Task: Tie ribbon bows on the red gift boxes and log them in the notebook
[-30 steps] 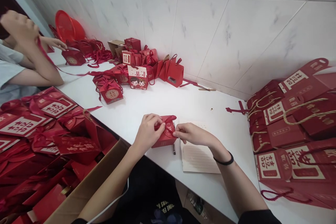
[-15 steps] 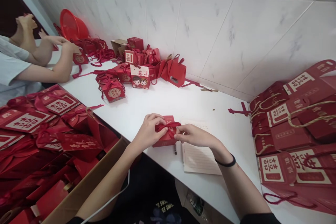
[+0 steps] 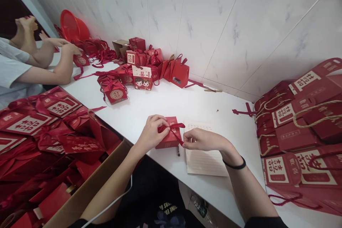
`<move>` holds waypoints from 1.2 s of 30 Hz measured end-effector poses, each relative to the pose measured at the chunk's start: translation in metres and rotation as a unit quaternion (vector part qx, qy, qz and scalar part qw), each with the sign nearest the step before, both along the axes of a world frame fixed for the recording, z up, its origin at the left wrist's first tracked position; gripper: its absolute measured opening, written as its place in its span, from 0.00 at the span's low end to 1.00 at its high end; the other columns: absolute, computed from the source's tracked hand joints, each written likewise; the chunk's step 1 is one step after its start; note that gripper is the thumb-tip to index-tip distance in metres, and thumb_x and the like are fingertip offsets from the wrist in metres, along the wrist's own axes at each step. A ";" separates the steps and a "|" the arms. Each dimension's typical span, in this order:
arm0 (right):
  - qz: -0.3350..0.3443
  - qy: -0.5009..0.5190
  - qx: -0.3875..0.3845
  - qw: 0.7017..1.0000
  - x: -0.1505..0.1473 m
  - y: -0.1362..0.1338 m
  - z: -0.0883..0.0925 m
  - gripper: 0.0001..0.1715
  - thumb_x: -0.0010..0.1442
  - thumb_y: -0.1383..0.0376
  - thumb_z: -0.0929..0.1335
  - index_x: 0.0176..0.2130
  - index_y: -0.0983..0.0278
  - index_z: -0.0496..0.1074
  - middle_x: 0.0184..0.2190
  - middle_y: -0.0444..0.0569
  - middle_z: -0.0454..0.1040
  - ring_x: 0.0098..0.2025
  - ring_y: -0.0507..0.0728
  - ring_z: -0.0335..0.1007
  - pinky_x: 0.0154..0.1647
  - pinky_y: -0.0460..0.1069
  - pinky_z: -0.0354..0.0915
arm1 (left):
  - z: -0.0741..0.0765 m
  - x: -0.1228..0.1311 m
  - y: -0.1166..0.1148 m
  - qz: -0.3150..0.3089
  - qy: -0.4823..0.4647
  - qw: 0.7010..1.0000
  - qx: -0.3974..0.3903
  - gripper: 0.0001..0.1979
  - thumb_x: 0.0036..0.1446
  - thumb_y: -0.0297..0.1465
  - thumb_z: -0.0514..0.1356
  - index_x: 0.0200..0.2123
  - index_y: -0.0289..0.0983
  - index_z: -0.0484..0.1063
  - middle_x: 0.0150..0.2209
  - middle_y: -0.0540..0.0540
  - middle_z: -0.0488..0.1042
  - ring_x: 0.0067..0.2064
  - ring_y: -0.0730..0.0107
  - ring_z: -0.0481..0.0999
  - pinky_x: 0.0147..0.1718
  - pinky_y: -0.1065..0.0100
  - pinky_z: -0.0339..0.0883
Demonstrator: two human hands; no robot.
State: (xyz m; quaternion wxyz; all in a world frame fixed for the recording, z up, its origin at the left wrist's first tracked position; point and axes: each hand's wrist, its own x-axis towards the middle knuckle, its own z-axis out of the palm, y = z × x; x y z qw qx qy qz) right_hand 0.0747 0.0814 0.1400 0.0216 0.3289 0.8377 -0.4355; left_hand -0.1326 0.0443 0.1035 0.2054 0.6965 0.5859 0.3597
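Observation:
A small red gift box (image 3: pixel 167 144) sits near the table's front edge, with a dark red ribbon (image 3: pixel 175 132) looped into a bow on its top. My left hand (image 3: pixel 155 130) pinches the ribbon's knot between thumb and fingers at the box's left side. To the right of the box, my right hand (image 3: pixel 199 139) has thumb and fingertips closed on one ribbon tail, which is stretched down and right from the knot. A lined notepad (image 3: pixel 205 163) lies under my right hand, and a pen (image 3: pixel 179 150) beside the box is partly hidden.
Red gift boxes (image 3: pixel 114 94) cluster along the wall, with a red basin (image 3: pixel 72 26) farther left. A large carton (image 3: pixel 88 181) full of red boxes stands at left. Red gift bags (image 3: pixel 296 139) are stacked at right. A co-worker's arm (image 3: pixel 50 73) reaches in at far left.
My right hand has moved a little right and down, drawing the ribbon tail out straighter from the knot. My left hand stays at the knot, and the box has hardly moved.

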 end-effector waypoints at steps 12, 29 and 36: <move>-0.080 0.171 0.384 0.904 -0.031 -0.044 0.010 0.09 0.60 0.61 0.67 0.37 0.66 0.67 0.34 0.51 0.70 0.38 0.58 0.64 0.37 0.51 0.62 | -0.001 -0.037 -0.004 -0.168 -0.248 0.949 -0.103 0.15 0.55 0.33 0.55 0.47 0.41 0.67 0.59 0.42 0.62 0.62 0.56 0.57 0.57 0.55 0.57; -0.012 0.094 0.602 0.792 -0.056 -0.060 -0.018 0.14 0.61 0.78 0.59 0.31 0.69 0.70 0.27 0.50 0.68 0.30 0.54 0.61 0.27 0.47 0.60 | -0.002 -0.032 -0.015 -0.098 -0.020 0.994 0.040 0.10 0.53 0.32 0.59 0.40 0.38 0.68 0.56 0.41 0.64 0.60 0.58 0.60 0.58 0.53 0.56; -0.027 0.095 0.621 0.778 -0.058 -0.072 -0.017 0.13 0.58 0.80 0.60 0.29 0.72 0.70 0.25 0.52 0.66 0.28 0.55 0.60 0.24 0.48 0.58 | 0.008 -0.006 -0.002 -0.105 0.003 0.994 0.006 0.04 0.54 0.30 0.58 0.35 0.39 0.70 0.51 0.44 0.67 0.56 0.61 0.63 0.55 0.56 0.59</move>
